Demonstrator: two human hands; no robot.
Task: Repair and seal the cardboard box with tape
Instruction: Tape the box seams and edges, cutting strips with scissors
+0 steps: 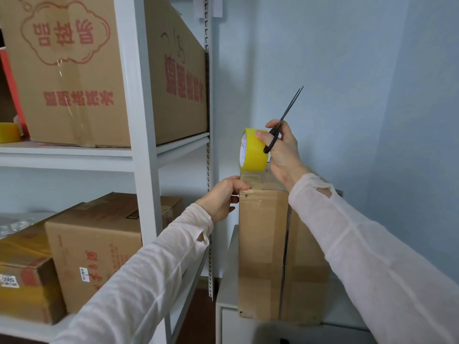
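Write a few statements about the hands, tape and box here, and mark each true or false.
1. The right hand holds both the tape roll and the scissors. True.
2. The scissors are cutting the tape. False: their blades point up, away from it.
3. The left hand grips the box at a top corner. True.
4. The box lies on the floor. False: it stands upright on a white cabinet.

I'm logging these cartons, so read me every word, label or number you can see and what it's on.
Apparently "易碎品", upside down in a red cloud outline, on the large shelf box.
Other red print on that box: upside down, not legible.
Handwritten marks on its side: unclear.
Blue print inside the tape roll: too small.
Red print and sticker on the lower box: too small.
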